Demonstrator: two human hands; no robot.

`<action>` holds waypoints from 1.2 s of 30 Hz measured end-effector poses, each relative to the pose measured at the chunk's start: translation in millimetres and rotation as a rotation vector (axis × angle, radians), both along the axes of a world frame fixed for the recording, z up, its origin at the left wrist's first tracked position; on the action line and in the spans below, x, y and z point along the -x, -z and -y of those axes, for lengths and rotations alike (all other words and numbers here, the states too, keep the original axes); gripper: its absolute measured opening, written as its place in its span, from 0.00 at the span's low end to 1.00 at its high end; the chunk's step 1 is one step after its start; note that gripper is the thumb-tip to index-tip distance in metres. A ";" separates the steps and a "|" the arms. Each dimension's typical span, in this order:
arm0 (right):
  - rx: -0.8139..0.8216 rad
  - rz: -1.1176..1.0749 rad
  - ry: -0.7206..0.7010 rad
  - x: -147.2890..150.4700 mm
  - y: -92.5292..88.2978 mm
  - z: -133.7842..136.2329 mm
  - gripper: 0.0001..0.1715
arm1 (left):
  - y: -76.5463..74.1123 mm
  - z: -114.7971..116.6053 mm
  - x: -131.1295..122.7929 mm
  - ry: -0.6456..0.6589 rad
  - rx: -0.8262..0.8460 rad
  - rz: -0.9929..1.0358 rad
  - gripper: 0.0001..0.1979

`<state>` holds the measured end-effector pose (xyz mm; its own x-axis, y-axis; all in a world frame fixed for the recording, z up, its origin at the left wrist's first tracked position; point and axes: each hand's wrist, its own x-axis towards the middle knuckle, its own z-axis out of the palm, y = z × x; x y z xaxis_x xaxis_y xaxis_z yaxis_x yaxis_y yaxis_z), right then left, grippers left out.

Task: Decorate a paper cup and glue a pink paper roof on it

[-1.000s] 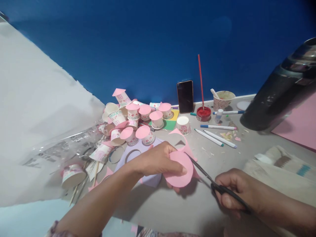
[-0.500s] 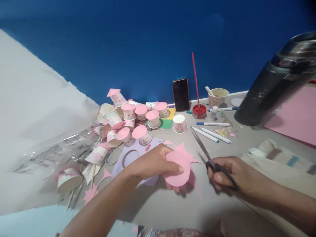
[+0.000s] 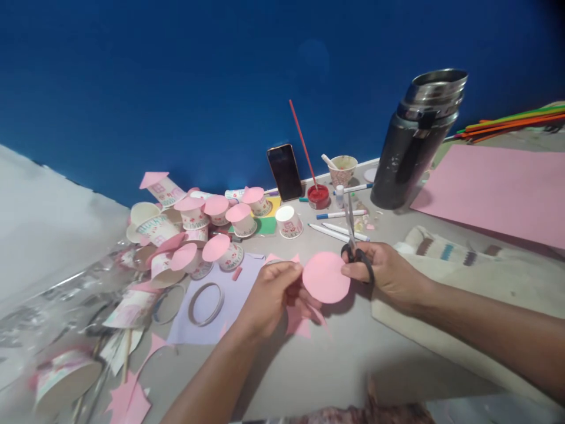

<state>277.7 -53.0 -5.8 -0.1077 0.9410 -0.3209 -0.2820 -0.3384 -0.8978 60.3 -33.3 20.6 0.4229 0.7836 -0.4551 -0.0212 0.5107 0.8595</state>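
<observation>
A round pink paper disc (image 3: 326,278) is pinched at its left edge by my left hand (image 3: 276,291). My right hand (image 3: 392,274) grips black-handled scissors (image 3: 352,229), their blades pointing up and away from me. Its thumb is at the disc's right edge, seemingly touching it. Jagged pink paper scraps (image 3: 300,321) lie beneath the disc and my left fingers. Left of my hands, a grey ring (image 3: 191,309) rests on a lilac sheet (image 3: 238,294). A decorated white paper cup (image 3: 289,222) stands upside down beyond the disc.
Several decorated cups with pink paper tops (image 3: 242,221) crowd the left. A phone (image 3: 285,172) leans at the blue wall, beside a red paint pot (image 3: 318,197) and markers (image 3: 342,215). At right are a dark flask (image 3: 408,147), a pink sheet (image 3: 494,194) and a cloth (image 3: 441,294).
My view has swung to the right. My right hand has brought the scissors over to the disc, and my left hand now holds the disc by its edge instead of across its face.
</observation>
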 end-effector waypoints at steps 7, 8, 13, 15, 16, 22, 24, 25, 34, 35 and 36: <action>0.007 0.008 0.123 2.7 5.2 -6.3 0.24 | 21.8 5.6 -6.6 -0.122 0.018 0.185 0.22; 0.003 0.011 0.116 3.5 5.9 -5.6 0.24 | 23.8 7.5 -8.7 -0.107 0.010 0.171 0.21; 0.023 0.045 0.040 3.5 11.6 -6.7 0.23 | 27.9 7.6 -10.2 -0.198 -0.036 0.090 0.16; 0.029 0.045 -0.001 0.6 14.9 -9.0 0.22 | 26.9 5.0 -8.9 -0.258 -0.080 0.079 0.15; 0.022 0.047 -0.021 -1.2 16.5 -10.1 0.20 | 26.0 3.8 -8.7 -0.284 -0.095 0.079 0.15; -0.058 0.132 -0.139 -3.9 16.7 -11.2 0.23 | 18.4 1.8 -13.9 -0.416 -0.064 0.210 0.15; -0.081 0.140 -0.160 -1.0 15.2 -10.7 0.25 | 16.3 2.1 -16.2 -0.441 -0.032 0.265 0.16; -0.088 0.146 -0.175 0.7 15.3 -10.7 0.26 | 15.8 2.5 -17.1 -0.454 -0.017 0.287 0.17; -0.029 0.198 -0.244 -0.3 12.7 -9.0 0.25 | 6.9 0.9 -9.0 -0.533 -0.009 0.338 0.18; -0.056 0.237 -0.271 -1.7 8.5 -10.3 0.25 | 3.3 -2.5 -6.0 -0.530 -0.023 0.330 0.18; -0.096 0.281 -0.301 -2.5 4.4 -12.4 0.25 | -0.4 -6.4 -2.9 -0.528 -0.036 0.322 0.17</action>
<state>280.2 -40.6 -10.1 -0.3035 0.9077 -0.2897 0.0769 -0.2798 -0.9570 63.2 -27.0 21.1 0.0860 0.9371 -0.3382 -0.5243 0.3312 0.7845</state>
